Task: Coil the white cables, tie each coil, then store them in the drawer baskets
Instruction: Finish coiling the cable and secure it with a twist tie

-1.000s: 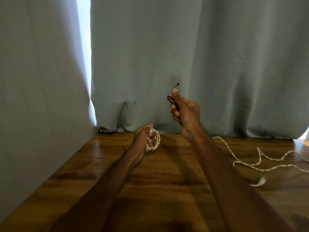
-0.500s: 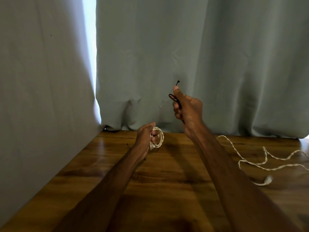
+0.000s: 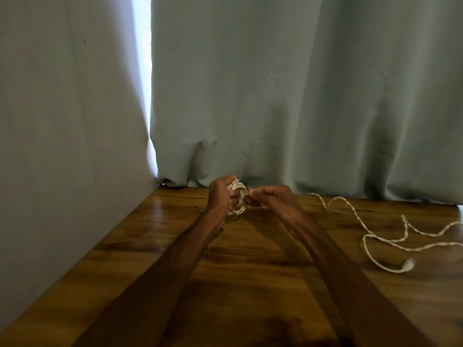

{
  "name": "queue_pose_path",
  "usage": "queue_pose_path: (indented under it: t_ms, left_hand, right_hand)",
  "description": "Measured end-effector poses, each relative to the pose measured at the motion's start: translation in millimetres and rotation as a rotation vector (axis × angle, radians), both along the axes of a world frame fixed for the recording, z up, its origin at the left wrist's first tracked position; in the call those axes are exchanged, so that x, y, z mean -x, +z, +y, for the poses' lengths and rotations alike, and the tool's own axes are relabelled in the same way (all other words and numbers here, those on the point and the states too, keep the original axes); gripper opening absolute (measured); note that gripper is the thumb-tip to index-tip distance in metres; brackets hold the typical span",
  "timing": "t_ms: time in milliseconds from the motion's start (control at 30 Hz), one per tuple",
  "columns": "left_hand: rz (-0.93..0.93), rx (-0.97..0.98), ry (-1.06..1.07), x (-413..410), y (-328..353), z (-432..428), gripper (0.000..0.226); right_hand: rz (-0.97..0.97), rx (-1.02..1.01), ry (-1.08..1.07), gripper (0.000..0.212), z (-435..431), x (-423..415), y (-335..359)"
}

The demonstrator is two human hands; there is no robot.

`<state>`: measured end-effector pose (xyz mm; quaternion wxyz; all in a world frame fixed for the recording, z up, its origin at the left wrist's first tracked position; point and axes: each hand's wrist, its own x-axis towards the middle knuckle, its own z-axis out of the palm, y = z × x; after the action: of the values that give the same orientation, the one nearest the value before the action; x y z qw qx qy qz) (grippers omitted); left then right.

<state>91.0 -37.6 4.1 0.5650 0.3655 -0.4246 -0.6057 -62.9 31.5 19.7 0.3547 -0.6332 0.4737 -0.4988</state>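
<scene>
My left hand grips a small coil of white twisted cable held just above the wooden table near the curtain. My right hand is right beside the coil with fingers curled, pinching a thin black tie that is mostly hidden between hand and coil. A second white twisted cable lies loose on the table at the right, its white plug near the front.
Grey-green curtains hang along the back and left, touching the table's far edge. A bright gap shows between them. A small dark tie piece lies on the table left of my left wrist.
My right hand has come down from its raised spot in front of the curtain with the black tie and now meets the coil in my left hand.
</scene>
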Motion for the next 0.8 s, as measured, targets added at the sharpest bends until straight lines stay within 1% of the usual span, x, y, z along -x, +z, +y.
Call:
queue_pose_path:
  t_ms: [67, 100, 167, 200, 233, 400, 500, 567, 667, 800]
  left_hand:
    - [-0.026, 0.002, 0.014, 1, -1, 0, 0.053]
    - [-0.031, 0.001, 0.031, 2, -1, 1, 0.048]
    - [-0.045, 0.006, 0.084, 4, -2, 3, 0.03]
    - [-0.076, 0.025, 0.114, 5, -1, 6, 0.025]
    - [-0.123, 0.054, 0.146, 6, -1, 10, 0.024]
    - [-0.353, 0.213, 0.2, 16, -11, 17, 0.043]
    - [-0.396, 0.24, 0.233, 20, -19, 13, 0.05]
    - [-0.402, 0.247, 0.252, 23, -22, 12, 0.05]
    - [-0.453, 0.302, 0.284, 28, -26, 16, 0.05]
    - [-0.514, 0.364, 0.323, 33, -26, 18, 0.047]
  right_hand:
    - [0.08, 0.04, -0.03, 0.018, -1, 2, -10]
    - [0.085, 0.064, -0.034, 0.017, 0, 2, -11]
    - [-0.008, 0.092, -0.011, 0.016, 4, -2, -13]
    - [-0.08, 0.075, 0.003, 0.017, 5, -4, -14]
    - [-0.141, 0.039, 0.009, 0.019, 6, -6, -13]
    - [-0.225, -0.161, -0.034, 0.029, 2, -10, -14]
    - [-0.229, -0.199, -0.038, 0.026, 2, -10, -15]
    - [-0.183, -0.186, -0.045, 0.023, 5, -8, -18]
    - [-0.131, -0.115, -0.038, 0.039, 8, -5, -21]
    - [-0.129, -0.081, -0.023, 0.031, 11, 0, -20]
